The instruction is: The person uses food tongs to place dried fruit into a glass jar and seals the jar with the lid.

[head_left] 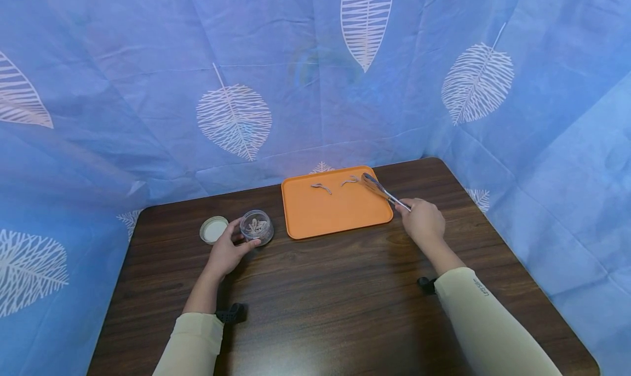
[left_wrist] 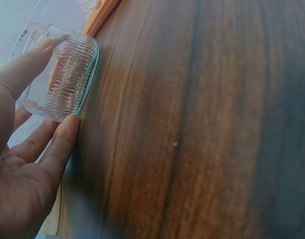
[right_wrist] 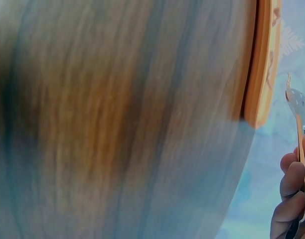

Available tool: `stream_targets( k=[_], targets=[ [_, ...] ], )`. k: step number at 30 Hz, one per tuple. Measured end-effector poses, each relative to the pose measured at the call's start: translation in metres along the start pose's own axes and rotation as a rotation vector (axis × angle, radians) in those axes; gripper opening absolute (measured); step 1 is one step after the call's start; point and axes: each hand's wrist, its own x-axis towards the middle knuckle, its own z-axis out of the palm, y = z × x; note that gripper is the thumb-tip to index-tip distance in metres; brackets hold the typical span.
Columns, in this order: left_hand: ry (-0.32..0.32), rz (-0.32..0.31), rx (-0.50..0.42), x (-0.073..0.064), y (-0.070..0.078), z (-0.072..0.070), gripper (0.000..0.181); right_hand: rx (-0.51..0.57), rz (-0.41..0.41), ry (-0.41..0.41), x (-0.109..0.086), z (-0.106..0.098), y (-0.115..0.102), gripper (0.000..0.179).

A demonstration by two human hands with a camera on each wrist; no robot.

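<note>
My left hand point(head_left: 229, 254) holds a clear glass jar point(head_left: 264, 234) on the table, thumb on the near side and fingers on the far side. Ribbed walls show on the jar point(left_wrist: 75, 74) in the left wrist view, and small pale pieces point(head_left: 255, 226) lie inside it. My right hand point(head_left: 423, 221) grips metal tongs point(head_left: 394, 199), whose head hangs over the right part of an orange tray point(head_left: 335, 215). In the right wrist view, a thin piece point(right_wrist: 289, 82) shows at the tip of the tongs. Two slender greyish pieces, one at left point(head_left: 321, 188) and one near the tongs point(head_left: 349, 180), are on the tray.
A round lid point(head_left: 214, 229) with a pale inside lies left of the jar, close to my left hand. Dark wood grain covers the table point(head_left: 325, 294). Behind it and along its sides hangs a blue cloth point(head_left: 305, 107) with white leaf prints.
</note>
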Motion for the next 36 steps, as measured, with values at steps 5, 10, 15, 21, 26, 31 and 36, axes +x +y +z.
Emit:
stream_targets(
  k=[5,10,15,21,26,31,36],
  targets=[
    [-0.002,0.006,-0.008,0.0,0.0,0.001,0.094,0.011,-0.02,0.001,-0.005,0.002,-0.011,0.038],
    [-0.004,0.008,-0.014,0.0,0.0,0.001,0.093,0.011,-0.053,0.019,-0.008,0.005,-0.023,0.037],
    [-0.003,0.004,-0.012,0.0,0.0,0.001,0.093,0.008,-0.091,0.025,-0.012,0.005,-0.035,0.036],
    [-0.001,0.001,-0.008,0.0,-0.001,0.0,0.093,0.021,-0.11,-0.011,-0.015,0.006,-0.051,0.036],
    [0.002,-0.001,-0.005,0.0,0.0,0.001,0.094,0.032,-0.126,-0.025,-0.018,0.007,-0.065,0.036],
    [0.006,-0.001,0.001,0.0,0.0,0.001,0.093,0.043,-0.158,-0.037,-0.022,0.008,-0.077,0.036],
    [0.01,-0.003,0.006,0.0,-0.001,0.002,0.093,0.043,-0.19,-0.027,-0.024,0.012,-0.089,0.036]
  ],
)
